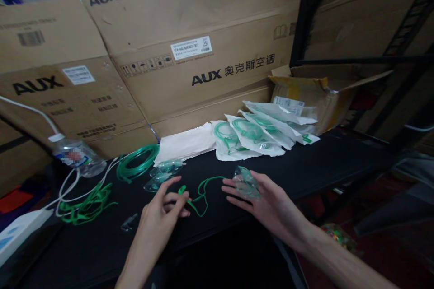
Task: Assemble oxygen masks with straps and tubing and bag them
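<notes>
Thumb and fingers of my left hand (164, 210) pinch one end of a green elastic strap (204, 189). From there the strap loops slackly across the black table and runs to the fingers of my right hand (266, 194). A clear, green-tinted plastic mask (247, 183) rests in that right hand, between the thumb and the spread fingers. Just beyond my left hand lie more clear masks (162, 174). To its left sit a small clear plastic part (129, 222) and a tangle of green elastic straps (90, 205).
Coiled green tubing (137, 162), a stack of white pouches (186, 142) and several filled pouches (254, 133) line the back. An open carton (312, 90) stands back right. Left are a plastic bottle (79, 156), white cables and a power strip (22, 230). Large cardboard boxes (162, 22) rise behind.
</notes>
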The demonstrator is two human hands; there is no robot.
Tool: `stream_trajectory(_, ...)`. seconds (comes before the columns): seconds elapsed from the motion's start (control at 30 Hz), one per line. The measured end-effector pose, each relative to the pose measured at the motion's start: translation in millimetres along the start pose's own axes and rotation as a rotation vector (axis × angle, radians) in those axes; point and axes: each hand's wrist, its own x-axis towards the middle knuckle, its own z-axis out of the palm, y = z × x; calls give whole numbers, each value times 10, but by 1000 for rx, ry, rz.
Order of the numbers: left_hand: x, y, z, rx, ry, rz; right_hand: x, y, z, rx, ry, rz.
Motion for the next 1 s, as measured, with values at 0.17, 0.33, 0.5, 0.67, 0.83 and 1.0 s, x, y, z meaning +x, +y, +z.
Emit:
stream_trajectory(0.17,-238,-127,-241,493,209,100,-86,19,-70,-169,60,-41)
stream_trajectory(0.33,-163,78,-238,596,217,329,-112,-1,-75,-267,45,-56)
stream_trajectory(0.5,-48,234,-241,508,-21,470,-139,15,-94,-355,-12,-39)
stream_trajectory(0.67,-57,132,-339,543,-149,378,-124,-60,15,-536,-102,3)
stream_trajectory(0.83,-11,37,-274,567,-202,371,74,-65,192,-588,-171,-42)
stream_trajectory(1.0,65,70,-167,538,-223,441,292,114,251,-496,-211,-20)
